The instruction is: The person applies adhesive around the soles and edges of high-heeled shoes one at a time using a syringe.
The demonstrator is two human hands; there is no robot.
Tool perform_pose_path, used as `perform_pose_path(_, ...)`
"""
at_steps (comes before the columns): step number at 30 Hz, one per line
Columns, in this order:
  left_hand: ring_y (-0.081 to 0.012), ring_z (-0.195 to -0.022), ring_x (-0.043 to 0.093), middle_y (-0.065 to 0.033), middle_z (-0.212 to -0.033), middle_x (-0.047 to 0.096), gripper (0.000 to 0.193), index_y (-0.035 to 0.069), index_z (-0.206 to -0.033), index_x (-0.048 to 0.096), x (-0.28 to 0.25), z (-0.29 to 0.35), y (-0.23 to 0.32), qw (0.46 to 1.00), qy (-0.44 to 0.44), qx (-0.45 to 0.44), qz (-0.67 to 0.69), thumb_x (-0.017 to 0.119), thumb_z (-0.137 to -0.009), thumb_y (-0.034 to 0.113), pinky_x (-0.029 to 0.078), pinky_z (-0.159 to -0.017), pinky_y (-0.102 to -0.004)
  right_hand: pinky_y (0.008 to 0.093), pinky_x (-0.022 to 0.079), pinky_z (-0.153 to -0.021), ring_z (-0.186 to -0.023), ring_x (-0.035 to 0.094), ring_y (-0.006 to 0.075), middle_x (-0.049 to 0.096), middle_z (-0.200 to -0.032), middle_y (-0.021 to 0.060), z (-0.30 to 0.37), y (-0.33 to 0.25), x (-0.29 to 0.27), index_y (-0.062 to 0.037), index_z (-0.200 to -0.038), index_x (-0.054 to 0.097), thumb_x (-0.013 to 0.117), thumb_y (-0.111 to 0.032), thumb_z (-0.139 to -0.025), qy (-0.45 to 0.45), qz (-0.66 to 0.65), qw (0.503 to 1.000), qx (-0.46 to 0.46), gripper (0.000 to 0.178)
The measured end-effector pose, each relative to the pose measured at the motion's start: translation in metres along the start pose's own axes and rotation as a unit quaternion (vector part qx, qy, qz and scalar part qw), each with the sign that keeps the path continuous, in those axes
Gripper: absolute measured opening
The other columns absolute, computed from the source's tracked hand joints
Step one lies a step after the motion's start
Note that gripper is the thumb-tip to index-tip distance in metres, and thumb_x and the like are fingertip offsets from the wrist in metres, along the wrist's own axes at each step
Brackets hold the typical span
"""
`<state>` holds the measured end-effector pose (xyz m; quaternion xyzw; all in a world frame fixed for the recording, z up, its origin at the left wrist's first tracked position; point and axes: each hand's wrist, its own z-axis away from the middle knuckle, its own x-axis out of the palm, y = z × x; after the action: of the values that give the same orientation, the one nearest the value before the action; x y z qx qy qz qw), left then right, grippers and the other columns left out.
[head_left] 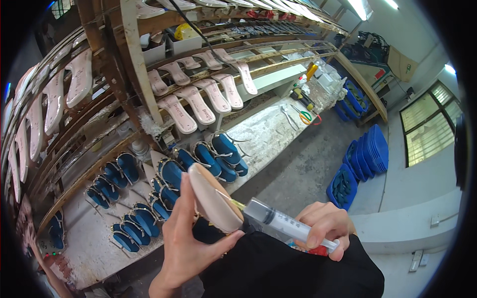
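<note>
My left hand grips a beige shoe sole by its edges, thumb on the near end and fingers along the left side. The sole is tilted up in front of me. In my right hand is a clear plastic syringe, its plunger end between thumb and fingers. The syringe's thin tip points left and lies at the sole's right edge; whether fluid is coming out cannot be made out. Behind the sole, blue sandals with thin straps stand on the workbench.
Pale pink insoles lie on wooden racks above the bench. Pliers and green-handled scissors lie toward its far end. Blue baskets are stacked on the floor at right. Another person's arm reaches in at far left.
</note>
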<state>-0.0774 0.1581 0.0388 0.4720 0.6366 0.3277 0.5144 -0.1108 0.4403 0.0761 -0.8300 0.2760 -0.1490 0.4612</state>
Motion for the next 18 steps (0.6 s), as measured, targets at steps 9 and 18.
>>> perform_pose_path(9, -0.0304, -0.122, 0.064, -0.0277, -0.136, 0.059, 0.129, -0.008, -0.159, 0.013, -0.001, -0.001, -0.006, 0.997, 0.017, -0.035, 0.069, 0.096, -0.065, 0.023, 0.052, -0.101, -0.0385, 0.0395, 0.049, -0.056, -0.061, 0.061, 0.0255, 0.064, -0.078, 0.0162, 0.003, 0.004, 0.005, 0.0092, -0.112, 0.06, 0.065, -0.042, -0.099, 0.017, -0.04, 0.999, 0.006, 0.053)
perform_pose_path(18, -0.0277, -0.119, 0.064, -0.0223, -0.131, 0.062, 0.135, -0.006, -0.16, 0.002, -0.001, -0.006, -0.012, 0.97, 0.028, -0.08, 0.229, 0.095, -0.066, 0.021, 0.048, -0.105, -0.0372, 0.0382, 0.048, -0.055, -0.06, 0.061, 0.024, 0.062, -0.075, 0.0137, 0.009, 0.006, 0.006, 0.0077, -0.113, 0.06, 0.064, -0.048, -0.099, 0.019, -0.05, 0.998, 0.03, 0.057)
